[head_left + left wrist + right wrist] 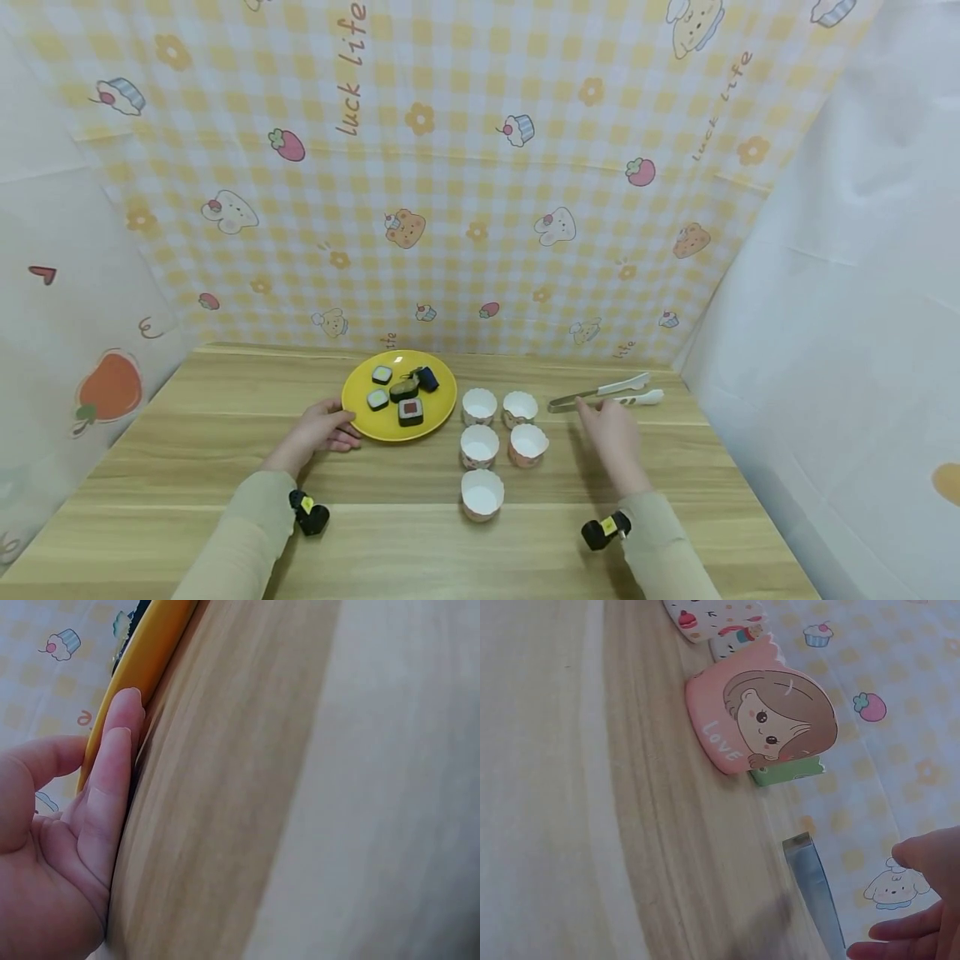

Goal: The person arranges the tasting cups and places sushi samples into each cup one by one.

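Observation:
My left hand (318,429) is at the left edge of a yellow plate (444,383). In the left wrist view its thumb lies over the plate's rim (154,656) and the other fingers are beneath, pinching it. Several sushi pieces (410,412) sit on the plate. Metal tongs (626,385) with white handles lie spread on the table at the right. Over them is my right hand (611,433). In the right wrist view its thumb and fingers (900,926) are apart, close to the metal end of the tongs (815,889); contact is unclear.
Several white-lined paper cups (482,493) stand in two columns between the plate and the tongs. The nearest to my right hand is a pink cup (720,712) with a cartoon face. A yellow checked cloth (480,183) hangs behind the wooden table (390,542).

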The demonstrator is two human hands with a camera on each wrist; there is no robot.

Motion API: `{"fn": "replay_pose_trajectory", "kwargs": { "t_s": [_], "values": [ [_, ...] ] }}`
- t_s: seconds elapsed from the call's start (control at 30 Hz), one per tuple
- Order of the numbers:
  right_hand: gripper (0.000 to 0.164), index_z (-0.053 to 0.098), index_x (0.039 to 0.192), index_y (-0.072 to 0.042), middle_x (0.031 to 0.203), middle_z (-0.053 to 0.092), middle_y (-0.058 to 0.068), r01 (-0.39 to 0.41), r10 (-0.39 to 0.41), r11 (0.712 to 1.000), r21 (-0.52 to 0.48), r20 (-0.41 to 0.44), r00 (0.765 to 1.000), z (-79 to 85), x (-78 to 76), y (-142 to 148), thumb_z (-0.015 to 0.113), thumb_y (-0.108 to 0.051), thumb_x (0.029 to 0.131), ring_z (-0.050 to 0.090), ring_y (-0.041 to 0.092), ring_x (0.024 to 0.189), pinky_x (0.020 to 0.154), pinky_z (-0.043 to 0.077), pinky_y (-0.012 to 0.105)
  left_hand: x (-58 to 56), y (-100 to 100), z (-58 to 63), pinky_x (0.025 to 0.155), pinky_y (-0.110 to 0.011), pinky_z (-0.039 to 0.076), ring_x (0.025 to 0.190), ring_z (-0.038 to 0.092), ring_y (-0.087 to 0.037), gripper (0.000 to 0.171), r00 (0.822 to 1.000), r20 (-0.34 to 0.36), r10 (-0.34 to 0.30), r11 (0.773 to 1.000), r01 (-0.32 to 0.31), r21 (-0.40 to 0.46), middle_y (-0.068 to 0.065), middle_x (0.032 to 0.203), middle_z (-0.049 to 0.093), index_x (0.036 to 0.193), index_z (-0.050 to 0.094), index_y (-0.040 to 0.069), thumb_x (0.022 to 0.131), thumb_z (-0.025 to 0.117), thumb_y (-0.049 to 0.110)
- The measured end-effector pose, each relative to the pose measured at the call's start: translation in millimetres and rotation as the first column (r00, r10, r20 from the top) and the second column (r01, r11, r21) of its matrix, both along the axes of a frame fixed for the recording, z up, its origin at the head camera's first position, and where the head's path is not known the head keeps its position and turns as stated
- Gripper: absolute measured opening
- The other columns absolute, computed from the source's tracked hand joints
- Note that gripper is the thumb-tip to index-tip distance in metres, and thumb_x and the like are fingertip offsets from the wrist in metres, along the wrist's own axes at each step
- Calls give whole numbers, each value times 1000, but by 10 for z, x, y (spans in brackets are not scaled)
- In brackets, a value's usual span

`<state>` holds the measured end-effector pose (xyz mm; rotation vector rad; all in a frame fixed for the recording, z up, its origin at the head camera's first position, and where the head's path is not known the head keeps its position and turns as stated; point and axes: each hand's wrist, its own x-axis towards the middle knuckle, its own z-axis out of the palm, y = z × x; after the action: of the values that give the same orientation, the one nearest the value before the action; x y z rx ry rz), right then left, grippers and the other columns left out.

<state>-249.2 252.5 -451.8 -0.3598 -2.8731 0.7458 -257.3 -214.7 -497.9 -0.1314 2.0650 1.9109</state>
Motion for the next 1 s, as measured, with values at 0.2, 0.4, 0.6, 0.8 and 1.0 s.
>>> {"fn": "replay_pose_trajectory", "kwargs": {
  "t_s": [0.2,0.4,0.6,0.8,1.0],
  "values": [
    [54,59,77,0,69,57,12,43,-43,999,2,95,995,24,-72,-14,52,-52,92,48,22,55,44,36,30,-14,-13,-32,58,-30,57,65,68,-20,50,1000,0,1,1000,-1,-3,-11,77,66,139,24,-14,100,44,9],
    [57,58,72,-3,75,59,16,54,-54,999,2,203,978,34,-144,-21,50,-56,91,50,23,58,45,37,30,-23,-26,-65,58,-30,57,65,68,-20,51,1000,-8,5,1000,-5,-11,-10,75,66,140,23,-14,99,44,9],
    [68,63,106,6,110,60,28,51,-44,999,-19,255,966,20,-218,-23,46,-58,92,60,34,85,64,49,43,-17,-29,-73,58,-30,57,65,68,-20,51,1000,-3,10,1000,-10,-4,-10,75,66,140,23,-13,99,45,9],
    [68,67,97,3,74,67,18,73,-58,997,-34,320,946,15,-323,-57,44,-61,92,59,22,53,44,42,30,-19,-16,-46,58,-30,56,64,68,-20,48,1000,-7,13,1000,-13,-9,-10,75,66,137,26,-14,99,45,9],
    [63,66,76,1,56,61,11,13,-6,1000,-20,310,951,23,-375,-89,44,-55,96,50,15,40,39,36,25,-21,-2,-18,57,-29,56,64,67,-20,47,1000,-14,3,1000,-3,-7,-10,75,66,136,28,-13,99,45,8]
  ]
}}
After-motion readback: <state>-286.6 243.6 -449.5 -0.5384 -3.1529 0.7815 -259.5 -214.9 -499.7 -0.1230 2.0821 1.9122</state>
